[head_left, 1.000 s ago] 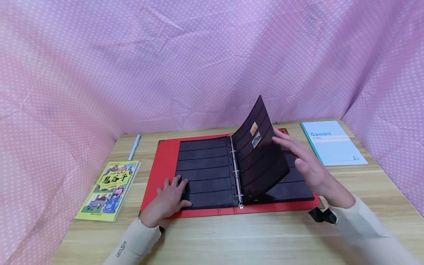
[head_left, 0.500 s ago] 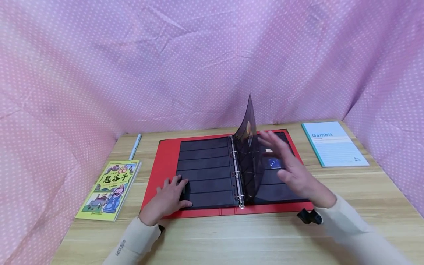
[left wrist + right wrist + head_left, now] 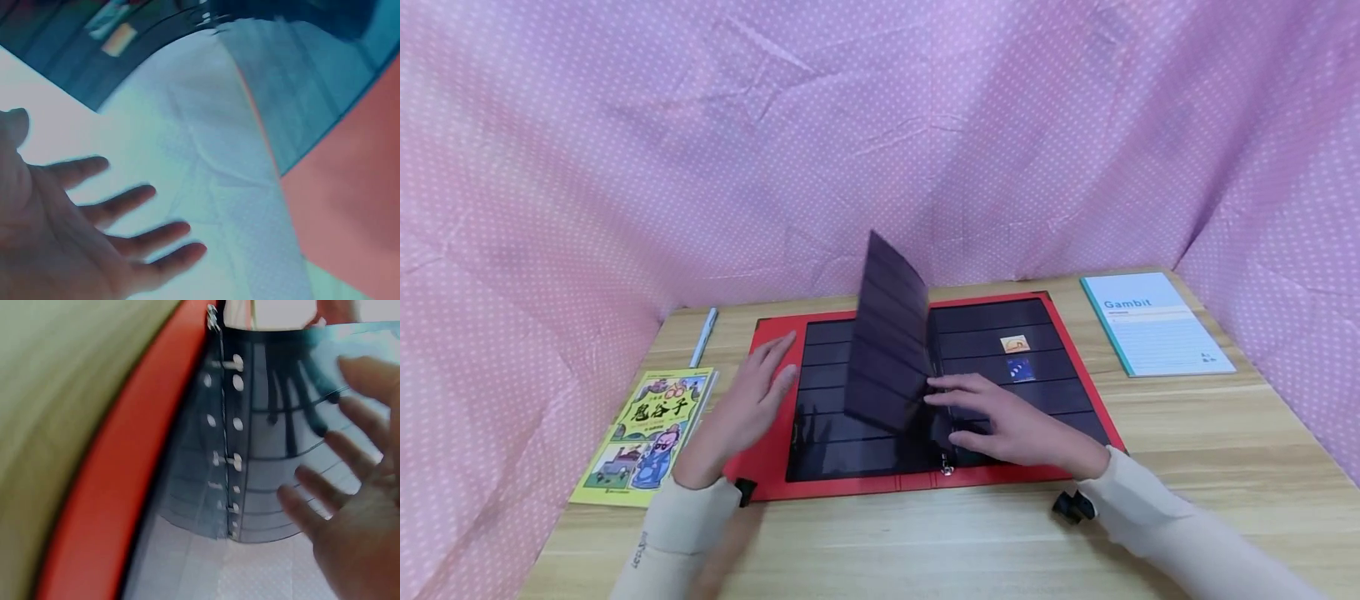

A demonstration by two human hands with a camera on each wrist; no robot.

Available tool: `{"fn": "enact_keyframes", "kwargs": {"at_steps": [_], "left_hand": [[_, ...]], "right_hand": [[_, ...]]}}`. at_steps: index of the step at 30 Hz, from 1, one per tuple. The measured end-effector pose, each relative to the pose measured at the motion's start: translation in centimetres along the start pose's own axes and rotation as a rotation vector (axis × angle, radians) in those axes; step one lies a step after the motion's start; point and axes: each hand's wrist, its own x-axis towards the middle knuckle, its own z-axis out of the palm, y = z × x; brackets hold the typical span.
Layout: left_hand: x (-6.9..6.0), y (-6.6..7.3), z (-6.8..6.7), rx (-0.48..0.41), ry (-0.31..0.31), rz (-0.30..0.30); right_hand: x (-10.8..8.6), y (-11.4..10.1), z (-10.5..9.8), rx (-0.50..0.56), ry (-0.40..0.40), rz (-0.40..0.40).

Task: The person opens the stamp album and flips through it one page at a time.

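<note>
A red ring binder (image 3: 775, 479) lies spread on the table, with black pocket pages on its rings. One black page (image 3: 887, 333) stands up from the rings, leaning left. My right hand (image 3: 1011, 417) has its fingers extended by this page's lower edge near the rings; in the right wrist view its spread fingers face the page, and whether they touch it I cannot tell. My left hand (image 3: 737, 412) hovers over the left cover, fingers extended, holding nothing. On the right page sit an orange-and-cream stamp (image 3: 1015, 343) and a dark blue stamp (image 3: 1020, 369).
A yellow comic-style book (image 3: 643, 437) lies at the left, with a light blue pen (image 3: 703, 337) behind it. At the back right is a pale blue "Gambit" notebook (image 3: 1157, 323). Pink dotted cloth (image 3: 880, 150) hangs behind the wooden table (image 3: 887, 550).
The standing page has swung from right to left past the rings, uncovering the two stamps. My right hand has moved left with it. My left hand has lifted off the left page and shifted left.
</note>
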Motion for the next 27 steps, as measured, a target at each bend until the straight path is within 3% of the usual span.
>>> {"fn": "enact_keyframes", "kwargs": {"at_steps": [3,6,11,15,20,27], "left_hand": [[0.2,0.3,-0.6,-0.031,-0.014,0.049],[0.5,0.6,-0.1,0.007,-0.073,0.025],[0.8,0.8,2.9,0.169,-0.259,-0.112],[0.5,0.6,5.4,0.259,-0.360,-0.208],[-0.1,0.4,6.9,0.274,-0.371,-0.264],[-0.3,0.3,7.6,0.296,-0.338,-0.262]], "right_hand": [[0.4,-0.1,0.7,-0.024,-0.049,0.006],[0.8,-0.5,1.1,-0.034,-0.117,0.054],[1.2,-1.1,1.4,-0.065,-0.183,0.103],[1.1,-0.9,1.1,-0.049,-0.179,0.126],[0.6,0.3,0.7,-0.003,-0.119,0.231],[-0.1,1.3,1.1,0.031,-0.154,0.326]]}}
